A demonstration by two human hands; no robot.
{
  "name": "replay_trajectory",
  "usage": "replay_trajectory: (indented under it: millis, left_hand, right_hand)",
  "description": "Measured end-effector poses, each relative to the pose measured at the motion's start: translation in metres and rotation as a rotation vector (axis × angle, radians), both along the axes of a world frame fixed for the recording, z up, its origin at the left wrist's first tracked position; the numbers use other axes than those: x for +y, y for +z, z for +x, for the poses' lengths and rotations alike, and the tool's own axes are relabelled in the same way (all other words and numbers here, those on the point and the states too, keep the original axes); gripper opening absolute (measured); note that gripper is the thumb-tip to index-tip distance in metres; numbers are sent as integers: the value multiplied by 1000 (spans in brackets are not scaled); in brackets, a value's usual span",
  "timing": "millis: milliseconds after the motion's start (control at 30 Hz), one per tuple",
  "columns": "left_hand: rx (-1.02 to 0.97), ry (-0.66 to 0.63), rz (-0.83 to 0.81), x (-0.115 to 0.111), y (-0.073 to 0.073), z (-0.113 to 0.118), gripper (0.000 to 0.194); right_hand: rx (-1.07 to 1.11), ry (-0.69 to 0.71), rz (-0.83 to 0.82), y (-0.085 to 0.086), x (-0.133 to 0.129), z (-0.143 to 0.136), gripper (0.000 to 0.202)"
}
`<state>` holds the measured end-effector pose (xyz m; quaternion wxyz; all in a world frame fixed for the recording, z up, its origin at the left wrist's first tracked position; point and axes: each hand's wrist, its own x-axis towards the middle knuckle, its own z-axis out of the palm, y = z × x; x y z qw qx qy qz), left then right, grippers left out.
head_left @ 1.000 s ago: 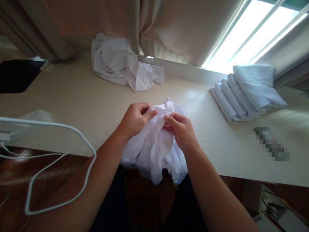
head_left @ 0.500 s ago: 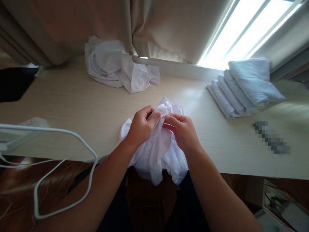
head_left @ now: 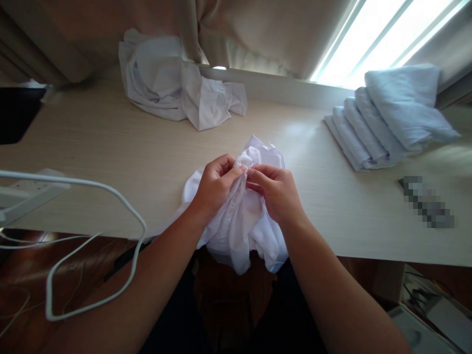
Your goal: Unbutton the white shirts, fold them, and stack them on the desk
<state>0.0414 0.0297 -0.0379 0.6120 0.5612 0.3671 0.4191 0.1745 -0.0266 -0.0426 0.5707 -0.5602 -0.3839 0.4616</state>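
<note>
A crumpled white garment, which looks like a shirt (head_left: pixel 236 226), lies bunched at the table's front edge, and part of it hangs over. My left hand (head_left: pixel 217 184) pinches its cloth between thumb and fingers. Close against it, my right hand (head_left: pixel 275 189) also pinches the cloth, with the fingertips of both hands almost touching. Whatever small detail sits between the fingertips is too small to make out. Beyond my hands the shirt's upper end sticks up in loose folds.
A loose white cloth heap (head_left: pixel 158 78) lies by the curtain (head_left: pixel 254 34). Folded white garments (head_left: pixel 398 113) are stacked at the right, with a pixelated dark object (head_left: pixel 426 201) nearer. At the left are a power strip (head_left: pixel 33 191) and a looping white cable (head_left: pixel 110 189).
My fingertips have come closer together on the shirt, both hands still pinching it. The view has shifted slightly, so the table things appear higher.
</note>
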Motion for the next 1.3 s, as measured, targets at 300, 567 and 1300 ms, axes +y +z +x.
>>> replay_trajectory:
  millis: [300, 567, 1300]
  left_hand:
    - [-80, -61, -77, 0, 3, -5, 25]
    - [-105, -113, -101, 3, 1, -8, 26]
    - [-182, -177, -168, 6, 1, -15, 26]
  right_hand:
    - [-1, 4, 49, 3, -2, -4, 18]
    - [-155, 0, 104, 5, -3, -8, 13]
    - [-395, -89, 220, 5, -4, -8, 11]
